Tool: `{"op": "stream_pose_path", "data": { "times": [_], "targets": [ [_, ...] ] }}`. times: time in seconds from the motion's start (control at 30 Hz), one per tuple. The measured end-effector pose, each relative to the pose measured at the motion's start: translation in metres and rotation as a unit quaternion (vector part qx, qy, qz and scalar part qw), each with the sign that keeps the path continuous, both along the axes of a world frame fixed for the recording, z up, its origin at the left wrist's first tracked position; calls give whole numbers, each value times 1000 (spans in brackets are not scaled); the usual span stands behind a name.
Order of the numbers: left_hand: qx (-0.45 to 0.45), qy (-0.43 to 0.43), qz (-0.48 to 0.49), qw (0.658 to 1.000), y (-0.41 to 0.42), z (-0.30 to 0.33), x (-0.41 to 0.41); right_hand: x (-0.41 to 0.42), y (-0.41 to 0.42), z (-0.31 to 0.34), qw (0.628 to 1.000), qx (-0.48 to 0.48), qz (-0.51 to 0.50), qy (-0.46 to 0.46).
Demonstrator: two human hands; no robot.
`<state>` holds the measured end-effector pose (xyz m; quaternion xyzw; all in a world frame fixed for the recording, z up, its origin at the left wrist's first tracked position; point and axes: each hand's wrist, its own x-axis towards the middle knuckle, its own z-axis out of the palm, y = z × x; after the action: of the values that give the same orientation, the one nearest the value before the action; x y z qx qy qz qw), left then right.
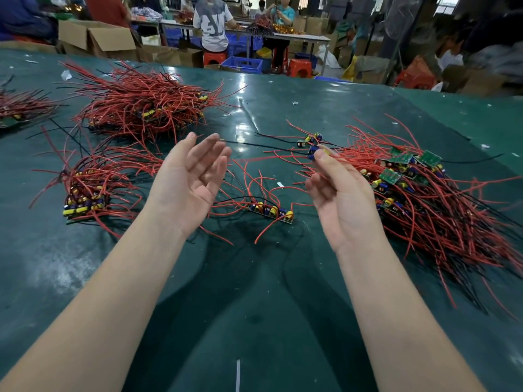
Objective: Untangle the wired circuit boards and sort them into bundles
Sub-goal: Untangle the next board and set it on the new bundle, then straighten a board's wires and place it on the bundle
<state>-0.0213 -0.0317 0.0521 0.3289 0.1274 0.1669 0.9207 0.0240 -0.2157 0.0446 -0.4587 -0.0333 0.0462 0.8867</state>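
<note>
My left hand (190,182) is raised palm up over the green table (254,306), fingers relaxed and holding nothing. My right hand (338,190) pinches a small wired circuit board (316,150) between thumb and fingertips, its red wires trailing left. A tangled heap of boards with red and black wires (424,199) lies to the right. One row of boards (270,211) lies between my hands. A sorted bundle (87,193) sits at the left, and a larger pile (144,106) lies behind it.
Another wire bundle (19,108) lies at the far left edge. A loose board (310,139) with black wire lies beyond my right hand. Cardboard boxes (96,38), blue crates (242,64), red stools and people at other tables stand beyond the table's far edge.
</note>
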Motion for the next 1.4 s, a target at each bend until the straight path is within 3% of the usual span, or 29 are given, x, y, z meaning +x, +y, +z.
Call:
{"op": "stream_pose_path", "data": {
  "times": [0.13, 0.23, 0.3, 0.4, 0.47, 0.6, 0.67, 0.9, 1.17, 1.3, 1.33, 1.4],
  "targets": [
    [-35, 17, -13, 999, 2, -2, 0, 3, -8, 9, 996, 81, 20, -7],
    [-47, 19, -14, 999, 4, -2, 0, 7, -18, 24, 996, 85, 16, -27],
    [-48, 20, -10, 999, 4, -3, 1, 9, -26, 36, 999, 29, 3, -46],
    [-48, 20, -12, 999, 5, -4, 1, 14, -40, 53, 982, -160, -30, -91],
    [-48, 21, -16, 998, 5, -5, 2, 21, -53, 60, 934, -324, -76, -129],
    [-41, 26, -23, 999, 4, -5, 2, 36, -80, 64, 761, -601, -176, -172],
    [-27, 33, -26, 999, 4, -6, 2, 38, -89, 58, 697, -664, -208, -173],
    [-1, 57, -25, 998, 3, -6, 3, 41, -93, 24, 548, -756, -280, -223],
    [6, 63, -24, 998, 3, -6, 3, 47, -96, 3, 577, -681, -368, -260],
    [34, 66, -19, 997, 3, -7, 4, 35, -78, 10, 565, -661, -384, -309],
    [52, 66, -18, 996, 2, -7, 4, 31, -69, 12, 571, -663, -353, -330],
    [121, 72, -16, 990, -1, -8, 4, 25, -51, 15, 607, -697, -197, -328]
  ]
}}
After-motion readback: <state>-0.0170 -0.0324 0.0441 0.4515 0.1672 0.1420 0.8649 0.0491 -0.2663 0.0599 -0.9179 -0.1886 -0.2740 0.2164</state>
